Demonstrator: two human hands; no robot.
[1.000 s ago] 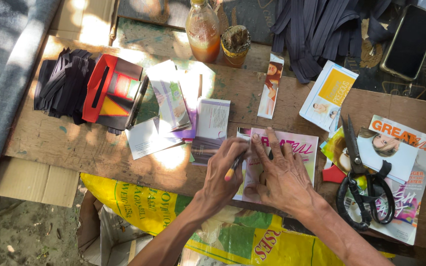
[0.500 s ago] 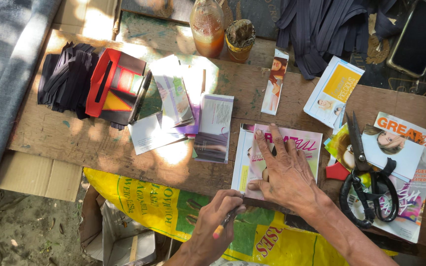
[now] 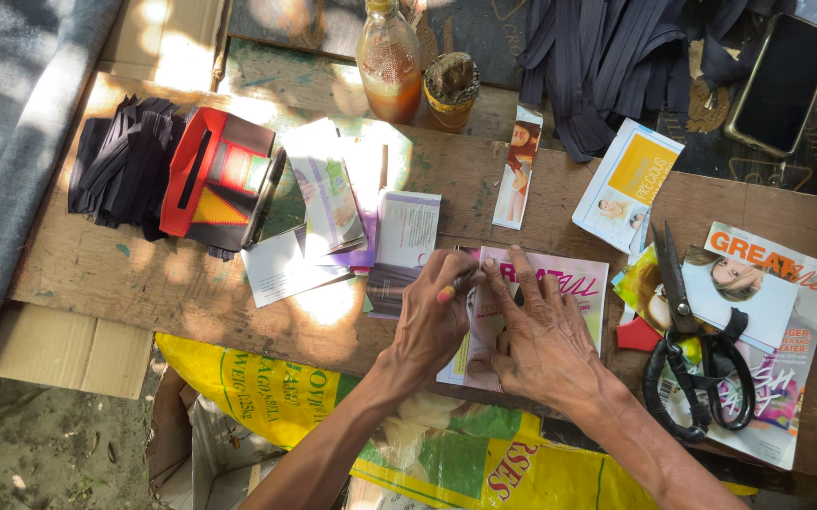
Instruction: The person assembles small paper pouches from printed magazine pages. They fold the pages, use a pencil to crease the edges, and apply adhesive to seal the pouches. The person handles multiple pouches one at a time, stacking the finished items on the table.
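A magazine page with pink lettering [image 3: 573, 283] lies on the wooden board [image 3: 144, 283]. My right hand [image 3: 540, 340] presses flat on that page with its fingers spread. My left hand [image 3: 432, 316] is beside it at the page's left edge, with the fingers closed on a thin dark tool [image 3: 465, 280] whose tip meets the paper by my right forefinger. What kind of tool it is cannot be made out.
Black-handled scissors [image 3: 691, 359] lie on magazine sheets [image 3: 767, 293] to the right. Cut paper pieces [image 3: 408, 227], a red pouch [image 3: 215, 179] and black strips [image 3: 120, 170] sit left. A bottle [image 3: 389, 61], a jar [image 3: 451, 90], a phone [image 3: 784, 85] and a yellow sack [image 3: 333, 406] surround the board.
My left hand had drawn back toward my body with the thin tool and has now returned to the page beside my right hand. The right hand stayed pressed on the page.
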